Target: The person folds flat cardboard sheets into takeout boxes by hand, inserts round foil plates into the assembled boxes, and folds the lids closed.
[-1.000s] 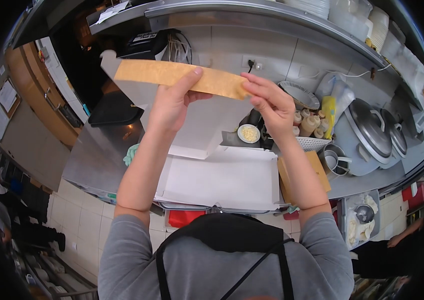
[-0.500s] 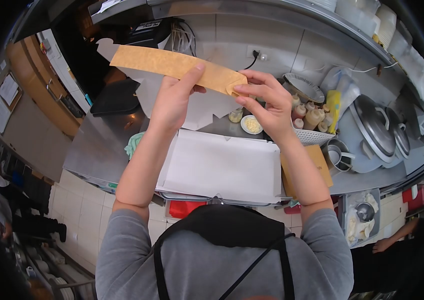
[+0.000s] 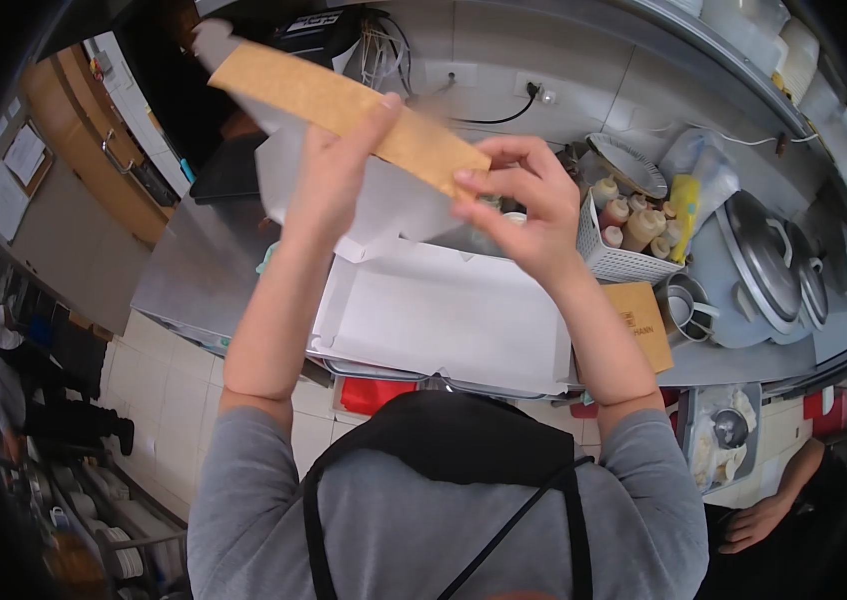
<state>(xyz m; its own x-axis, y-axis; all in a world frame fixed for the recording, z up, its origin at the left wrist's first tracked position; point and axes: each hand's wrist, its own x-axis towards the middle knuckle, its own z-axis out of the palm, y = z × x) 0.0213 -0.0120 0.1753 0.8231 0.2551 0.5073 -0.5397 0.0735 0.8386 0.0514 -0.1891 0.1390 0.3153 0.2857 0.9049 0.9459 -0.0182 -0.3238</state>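
A cardboard box (image 3: 444, 315) lies opened on the counter, its white inside facing up. Its lid is raised and tilted, and a brown flap (image 3: 329, 98) runs along the lid's edge. My left hand (image 3: 339, 175) pinches this flap near its middle, thumb on the brown side and fingers behind. At the flap's right end, the thumb and fingers of my right hand (image 3: 534, 205) close on the corner. Behind the lid, a small white dish is mostly hidden.
To the right stand a printed brown box (image 3: 641, 325), a white basket (image 3: 634, 265) of squeeze bottles, a metal pot (image 3: 686, 308) and large pot lids (image 3: 756, 255). Another person's hand (image 3: 756, 522) shows at lower right. A person (image 3: 6, 385) is at far left.
The flap's left end has risen, so the lid slants more steeply. Both hands keep their hold. The small white dish is now mostly covered, and the view has shifted slightly.
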